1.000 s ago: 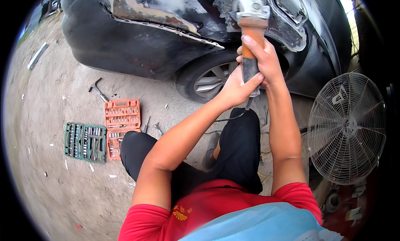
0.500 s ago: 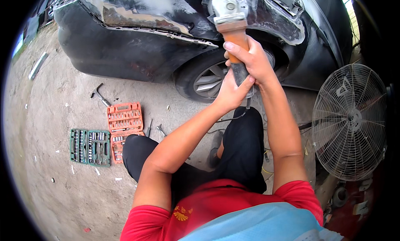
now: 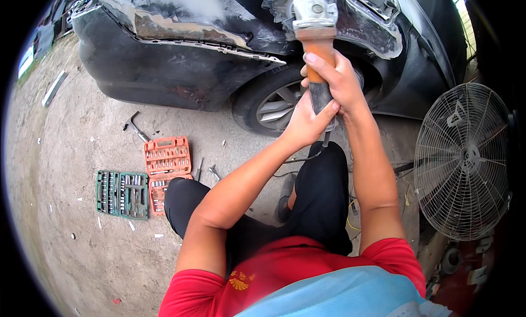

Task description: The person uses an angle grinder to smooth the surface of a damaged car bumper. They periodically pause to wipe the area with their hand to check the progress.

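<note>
Both hands grip an orange and black angle grinder (image 3: 319, 53), its metal head at the car's rear fender. My left hand (image 3: 304, 120) is wrapped round the black rear end of the body, near the power cord. Higher up, my right hand (image 3: 342, 81) closes round the orange middle, its thumb lying across the top. The head covers the spot it works at, so contact with the panel cannot be made out. Around it, the dark car's fender (image 3: 372, 39) is sanded to grey and bare patches above the wheel (image 3: 274, 106).
A large wire-guarded fan (image 3: 466, 158) stands at the right. On the ground at left lie an orange socket set case (image 3: 168, 142), a green socket set case (image 3: 121, 214) and a hammer (image 3: 135, 126). The grinder's cord (image 3: 298, 160) runs past my knee.
The grinder and both hands have shifted slightly to the right along the fender. The grip of both hands is unchanged.
</note>
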Demonstrator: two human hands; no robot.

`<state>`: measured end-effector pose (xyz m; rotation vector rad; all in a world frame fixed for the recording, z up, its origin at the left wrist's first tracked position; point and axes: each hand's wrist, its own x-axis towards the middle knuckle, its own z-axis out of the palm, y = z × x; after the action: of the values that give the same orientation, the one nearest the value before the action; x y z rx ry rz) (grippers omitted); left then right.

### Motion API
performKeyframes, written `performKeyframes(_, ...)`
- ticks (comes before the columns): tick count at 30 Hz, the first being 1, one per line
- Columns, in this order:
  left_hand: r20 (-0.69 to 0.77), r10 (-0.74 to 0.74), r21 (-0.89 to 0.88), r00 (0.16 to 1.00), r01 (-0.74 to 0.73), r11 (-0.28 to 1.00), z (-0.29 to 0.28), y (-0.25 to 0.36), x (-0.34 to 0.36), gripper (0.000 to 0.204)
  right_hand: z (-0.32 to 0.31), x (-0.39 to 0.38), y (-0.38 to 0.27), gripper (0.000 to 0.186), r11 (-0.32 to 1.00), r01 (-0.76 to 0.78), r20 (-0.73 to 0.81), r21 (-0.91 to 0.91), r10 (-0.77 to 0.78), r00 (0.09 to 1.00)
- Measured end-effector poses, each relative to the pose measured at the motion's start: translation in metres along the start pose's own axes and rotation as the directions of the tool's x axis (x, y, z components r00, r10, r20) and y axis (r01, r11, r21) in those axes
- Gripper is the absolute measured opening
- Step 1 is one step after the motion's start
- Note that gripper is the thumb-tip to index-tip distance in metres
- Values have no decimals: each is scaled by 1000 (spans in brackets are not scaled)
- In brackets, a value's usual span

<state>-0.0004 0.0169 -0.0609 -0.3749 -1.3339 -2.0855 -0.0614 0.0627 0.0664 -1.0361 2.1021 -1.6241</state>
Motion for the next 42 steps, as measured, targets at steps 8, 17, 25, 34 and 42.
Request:
performKeyframes(8, -20, -5, -44, 1000, 4, 999, 6, 1, 3, 47, -6, 1, -5, 48, 1000, 10, 4, 19, -10, 1000)
performKeyframes(17, 147, -92, -25, 985, 97, 995, -11, 1, 16, 54, -10, 2, -1, 48, 992, -1, -82, 129, 12, 997)
performKeyframes(25, 9, 82, -61, 997, -81, 995, -9, 32, 34, 40, 1, 37, -34, 50, 998, 59, 117, 10, -60, 991)
performKeyframes(34, -38, 123, -88, 992, -126, 988, -9, 29, 38, 46, 7, 43, -41, 52, 994, 58, 162, -94, -42, 986)
performKeyframes(42, 2, 109, -183, 994, -107, 977, -14, 32, 37, 49, 12, 41, -43, 52, 993, 45, 129, -110, -31, 991)
